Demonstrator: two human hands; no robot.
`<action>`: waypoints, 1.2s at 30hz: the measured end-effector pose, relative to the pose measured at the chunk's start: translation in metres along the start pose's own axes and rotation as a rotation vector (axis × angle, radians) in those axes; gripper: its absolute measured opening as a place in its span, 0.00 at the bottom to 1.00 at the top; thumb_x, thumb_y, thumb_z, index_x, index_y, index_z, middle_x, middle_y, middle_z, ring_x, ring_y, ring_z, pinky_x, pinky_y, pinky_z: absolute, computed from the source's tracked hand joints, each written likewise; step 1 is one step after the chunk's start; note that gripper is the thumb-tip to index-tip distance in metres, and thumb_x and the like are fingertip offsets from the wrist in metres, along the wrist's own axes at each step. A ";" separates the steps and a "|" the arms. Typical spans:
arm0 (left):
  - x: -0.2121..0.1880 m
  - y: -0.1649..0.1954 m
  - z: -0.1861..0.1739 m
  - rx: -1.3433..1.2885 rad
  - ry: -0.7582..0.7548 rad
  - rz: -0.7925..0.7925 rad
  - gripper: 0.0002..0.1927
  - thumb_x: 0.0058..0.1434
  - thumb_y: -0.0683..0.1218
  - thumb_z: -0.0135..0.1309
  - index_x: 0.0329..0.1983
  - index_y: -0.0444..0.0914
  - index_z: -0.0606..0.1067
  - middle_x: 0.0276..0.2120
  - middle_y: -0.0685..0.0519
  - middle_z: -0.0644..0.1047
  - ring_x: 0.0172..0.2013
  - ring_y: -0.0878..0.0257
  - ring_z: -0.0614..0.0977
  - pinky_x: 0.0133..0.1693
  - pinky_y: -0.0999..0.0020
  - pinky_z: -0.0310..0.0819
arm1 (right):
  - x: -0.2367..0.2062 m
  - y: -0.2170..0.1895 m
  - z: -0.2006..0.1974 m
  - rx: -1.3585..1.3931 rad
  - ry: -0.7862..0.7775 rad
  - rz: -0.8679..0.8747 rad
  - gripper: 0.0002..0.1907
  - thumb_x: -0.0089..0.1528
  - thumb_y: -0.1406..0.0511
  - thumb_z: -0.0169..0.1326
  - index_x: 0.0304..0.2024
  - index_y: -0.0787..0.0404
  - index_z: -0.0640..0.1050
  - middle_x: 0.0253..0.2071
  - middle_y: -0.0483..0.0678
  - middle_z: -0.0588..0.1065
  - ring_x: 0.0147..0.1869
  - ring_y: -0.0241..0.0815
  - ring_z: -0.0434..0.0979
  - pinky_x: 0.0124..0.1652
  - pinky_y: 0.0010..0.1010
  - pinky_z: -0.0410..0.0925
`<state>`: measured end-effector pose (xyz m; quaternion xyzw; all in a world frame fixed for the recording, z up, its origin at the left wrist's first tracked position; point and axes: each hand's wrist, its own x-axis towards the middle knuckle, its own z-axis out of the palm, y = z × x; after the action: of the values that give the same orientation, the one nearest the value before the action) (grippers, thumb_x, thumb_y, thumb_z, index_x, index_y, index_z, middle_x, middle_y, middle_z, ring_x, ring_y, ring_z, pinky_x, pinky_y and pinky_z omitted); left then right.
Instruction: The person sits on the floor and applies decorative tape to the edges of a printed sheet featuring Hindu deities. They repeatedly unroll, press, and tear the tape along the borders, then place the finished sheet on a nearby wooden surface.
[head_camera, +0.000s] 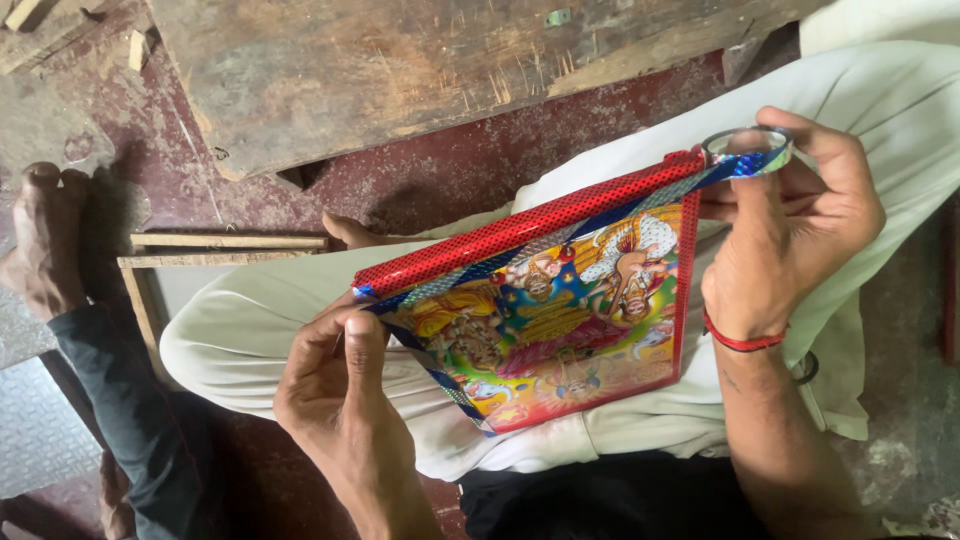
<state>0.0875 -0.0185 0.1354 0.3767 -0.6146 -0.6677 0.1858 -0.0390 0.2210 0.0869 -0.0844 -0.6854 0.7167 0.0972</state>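
The left hand (335, 385) pinches the near corner of a colourful framed picture (545, 320) lying across the lap; the right hand (790, 225) grips a roll of shiny blue tape (748, 150) at the far corner. Red edging covers the top and right; blue tape runs alongside the top edge, the near edges look only partly bordered. Beyond lies a wooden plank (400, 70); no containers show

I saw my bare left hand (335, 385) and right hand (790, 225), no sleeves on either forearm. A thin red thread band (742, 343) circled my right wrist. Loose cream cotton trousers (250, 325) covered my legs, with a dark garment (610, 500) at the waist.
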 end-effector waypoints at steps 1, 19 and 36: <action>0.000 0.000 -0.001 -0.003 0.007 -0.003 0.08 0.70 0.39 0.57 0.46 0.27 0.77 0.47 0.43 0.82 0.46 0.64 0.82 0.53 0.70 0.77 | -0.001 0.000 0.001 -0.006 0.010 -0.006 0.05 0.76 0.77 0.55 0.54 0.71 0.74 0.39 0.52 0.78 0.38 0.40 0.82 0.36 0.32 0.80; 0.001 0.004 -0.002 0.034 0.037 -0.048 0.09 0.69 0.40 0.57 0.46 0.27 0.78 0.40 0.47 0.82 0.40 0.66 0.82 0.47 0.72 0.80 | 0.000 0.014 -0.011 -0.092 -0.001 -0.091 0.07 0.76 0.77 0.62 0.53 0.74 0.76 0.39 0.55 0.80 0.39 0.37 0.81 0.38 0.26 0.75; 0.002 0.004 -0.006 0.020 0.048 -0.050 0.11 0.70 0.42 0.58 0.46 0.27 0.77 0.38 0.47 0.81 0.38 0.66 0.81 0.46 0.71 0.79 | 0.002 0.013 -0.009 -0.077 0.012 -0.074 0.09 0.72 0.76 0.62 0.53 0.72 0.76 0.38 0.53 0.81 0.38 0.34 0.81 0.38 0.23 0.75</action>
<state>0.0899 -0.0246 0.1391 0.4095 -0.6072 -0.6567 0.1799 -0.0393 0.2296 0.0736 -0.0670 -0.7144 0.6853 0.1245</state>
